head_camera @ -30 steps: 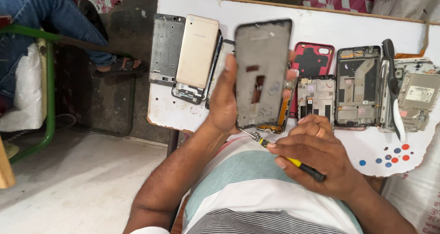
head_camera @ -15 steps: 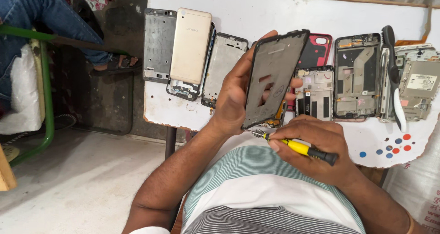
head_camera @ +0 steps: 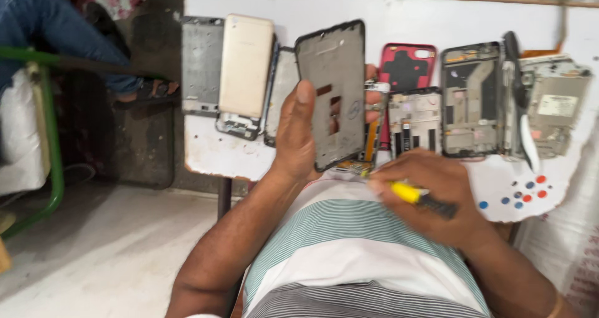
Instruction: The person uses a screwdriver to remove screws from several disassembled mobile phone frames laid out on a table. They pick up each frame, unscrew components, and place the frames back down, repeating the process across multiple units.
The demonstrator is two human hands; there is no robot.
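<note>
My left hand (head_camera: 298,137) grips a dark phone frame (head_camera: 335,87) and holds it upright above the near edge of the white table (head_camera: 399,15). Its inner side faces me, with the thumb along its left edge. My right hand (head_camera: 437,196) is closed around a screwdriver (head_camera: 419,197) with a yellow and black handle, just below and right of the frame, over my striped shirt. The tip points left toward the frame's lower end.
Opened phone parts lie in a row on the table: a grey frame (head_camera: 201,65), a gold back cover (head_camera: 245,65), a red cover (head_camera: 407,65), circuit boards (head_camera: 472,100) and black tweezers (head_camera: 516,84). A green chair (head_camera: 47,131) and another person's legs (head_camera: 68,37) are at left.
My left hand has tilted the phone frame from slanting to nearly upright and brought it closer. My right hand with the screwdriver has shifted slightly down and right.
</note>
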